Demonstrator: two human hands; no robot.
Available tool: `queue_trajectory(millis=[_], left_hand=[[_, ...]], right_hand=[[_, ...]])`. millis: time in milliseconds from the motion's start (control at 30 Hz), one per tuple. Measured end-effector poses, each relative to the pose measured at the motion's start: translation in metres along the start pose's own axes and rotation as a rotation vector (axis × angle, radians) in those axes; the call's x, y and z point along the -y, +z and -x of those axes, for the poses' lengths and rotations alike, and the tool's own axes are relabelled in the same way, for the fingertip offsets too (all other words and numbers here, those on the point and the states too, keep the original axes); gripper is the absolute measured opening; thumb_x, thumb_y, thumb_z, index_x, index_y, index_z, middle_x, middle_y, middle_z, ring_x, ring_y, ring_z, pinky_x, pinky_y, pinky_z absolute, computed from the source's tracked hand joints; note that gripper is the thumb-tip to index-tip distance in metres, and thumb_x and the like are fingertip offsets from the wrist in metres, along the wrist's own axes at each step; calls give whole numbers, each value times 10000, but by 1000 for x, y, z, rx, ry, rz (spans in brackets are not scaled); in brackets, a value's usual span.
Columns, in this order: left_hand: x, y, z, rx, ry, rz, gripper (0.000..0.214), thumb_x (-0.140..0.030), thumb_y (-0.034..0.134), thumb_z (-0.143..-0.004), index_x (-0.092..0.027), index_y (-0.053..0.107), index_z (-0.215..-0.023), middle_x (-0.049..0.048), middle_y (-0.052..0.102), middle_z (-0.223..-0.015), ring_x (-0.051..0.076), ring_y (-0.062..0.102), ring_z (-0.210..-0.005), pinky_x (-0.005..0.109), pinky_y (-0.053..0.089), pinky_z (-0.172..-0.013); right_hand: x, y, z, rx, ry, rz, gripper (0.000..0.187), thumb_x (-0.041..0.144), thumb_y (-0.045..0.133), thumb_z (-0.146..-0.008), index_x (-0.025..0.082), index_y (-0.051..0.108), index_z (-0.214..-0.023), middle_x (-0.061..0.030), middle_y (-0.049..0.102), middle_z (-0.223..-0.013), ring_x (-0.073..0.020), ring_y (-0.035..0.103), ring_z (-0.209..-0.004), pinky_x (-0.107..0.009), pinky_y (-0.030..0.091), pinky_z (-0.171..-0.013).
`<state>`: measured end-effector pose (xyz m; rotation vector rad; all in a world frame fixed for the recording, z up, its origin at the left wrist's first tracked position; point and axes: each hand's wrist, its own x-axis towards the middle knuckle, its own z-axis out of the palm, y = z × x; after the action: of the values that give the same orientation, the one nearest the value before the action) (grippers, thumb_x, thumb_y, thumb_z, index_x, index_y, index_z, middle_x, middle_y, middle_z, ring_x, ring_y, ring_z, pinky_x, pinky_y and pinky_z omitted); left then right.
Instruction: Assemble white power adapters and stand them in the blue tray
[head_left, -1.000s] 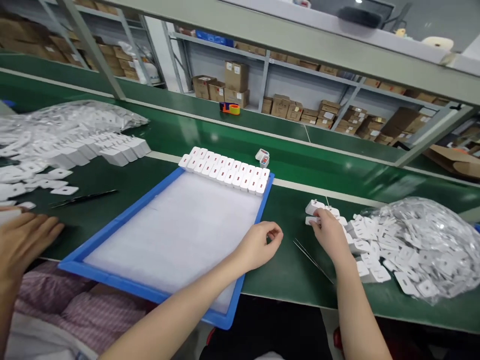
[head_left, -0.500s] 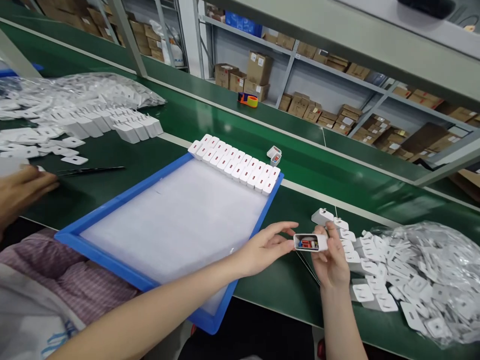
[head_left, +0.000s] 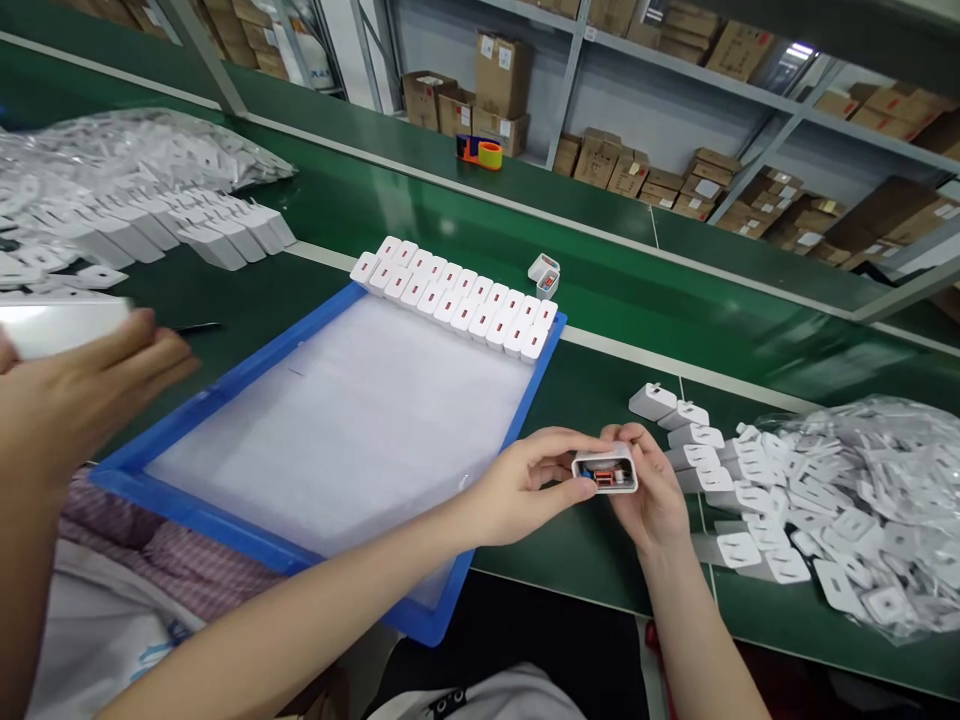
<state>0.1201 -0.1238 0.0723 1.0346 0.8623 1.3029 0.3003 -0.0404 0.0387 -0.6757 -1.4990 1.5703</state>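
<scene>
Both of my hands are on one white charger housing (head_left: pixel 604 470), whose open end faces me and shows red, blue and other small parts inside. My left hand (head_left: pixel 521 485) pinches its left side between thumb and fingers. My right hand (head_left: pixel 651 490) closes around the right side and back. To the right of that hand, white chargers (head_left: pixel 694 456) lie in a slanting row, several with metal prongs showing. Beyond the hands, two open housings (head_left: pixel 546 275) with parts inside stand near the far edge.
A blue-framed tray (head_left: pixel 517 405) carries rows of white chargers (head_left: pixel 465 300) along its far edge. A clear bag of white covers (head_left: pixel 892 520) lies at right. On the left, a co-worker's hand (head_left: pixel 97 385) holds a white object near more chargers (head_left: pixel 225 235). Tape rolls (head_left: pixel 480 152) sit on the far ledge.
The housing has shifted slightly left, and my left hand now grips it more fully. My right hand has moved left with it. The co-worker's hand has come further in, lifting a white object.
</scene>
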Motion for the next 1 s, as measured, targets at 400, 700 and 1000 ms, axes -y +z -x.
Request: queue_trajectory(millis=[400,700,1000], left_hand=[[-9,-5,-4,-58,-31,-16,400,-477,754,-838,-176,646,-1078,101,691,-1104,216,668,-974,320,555,-844],[-13,-3,1,-55,-110,-165,324,-263,666,-859,-254,627,-1180,17,728,-1192,219,685,-1090,348,548,-944],[-15,-1,3,-77,-11,-303,451,-282,662,-834,-205,689,-1278,36,721,-1187,232,684,-1106,323,539,-962]], right_hand=[[1,9,8,25,-440,380,352,150,675,-916,286,625,-1237,-94,676,-1169,-231,658,-1135,-405,612,-926],[-2,10,10,67,-573,505,456,108,680,-894,294,622,-1307,-92,697,-1209,-272,656,-1177,-516,572,-999],[-5,13,8,-21,-752,608,520,102,736,-856,311,635,-1322,-98,734,-1188,-286,725,-1035,-476,622,-799]])
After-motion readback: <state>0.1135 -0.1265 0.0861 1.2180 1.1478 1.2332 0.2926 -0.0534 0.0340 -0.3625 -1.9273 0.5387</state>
